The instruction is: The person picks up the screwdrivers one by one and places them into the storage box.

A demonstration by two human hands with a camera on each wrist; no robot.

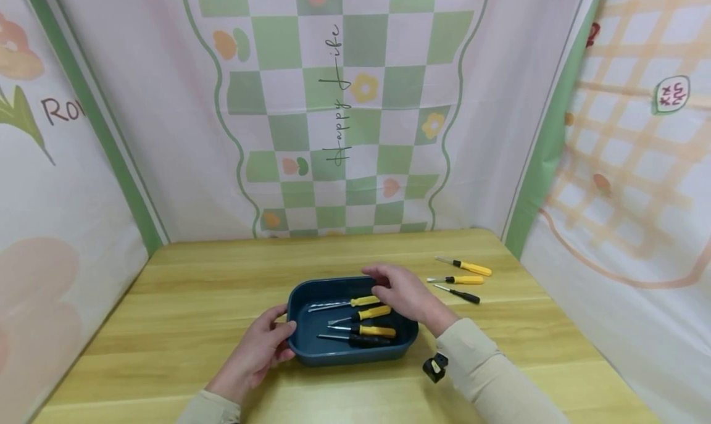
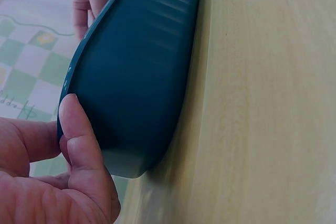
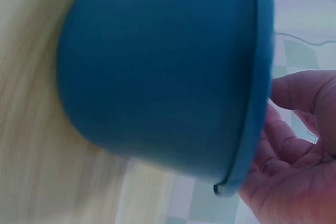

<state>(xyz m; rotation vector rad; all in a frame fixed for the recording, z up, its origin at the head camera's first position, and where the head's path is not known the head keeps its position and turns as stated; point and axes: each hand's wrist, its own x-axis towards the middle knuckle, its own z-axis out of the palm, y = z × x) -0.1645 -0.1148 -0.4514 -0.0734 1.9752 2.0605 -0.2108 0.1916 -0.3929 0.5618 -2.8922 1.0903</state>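
A dark blue rectangular tray (image 1: 300,331) stands on the wooden table. My left hand (image 1: 261,347) grips its left end, with the thumb over the rim, as the left wrist view also shows. Inside lie a yellow-handled screwdriver (image 1: 363,301), two yellow-and-black screwdrivers (image 1: 374,313) and a black-handled screwdriver (image 1: 369,341), shafts pointing left. Over the tray's back right corner is my right hand (image 1: 404,293), fingers loosely bent across the back rim and thumb near a yellow handle. Nothing shows between its fingers (image 3: 283,137) in the right wrist view.
To the right of the tray, two yellow-and-black screwdrivers (image 1: 472,268) and a small black screwdriver (image 1: 465,296) lie on the table (image 1: 222,276). Patterned cloth (image 1: 366,54) hangs behind the table and along both sides. A small black device (image 1: 436,367) sits at the right wrist.
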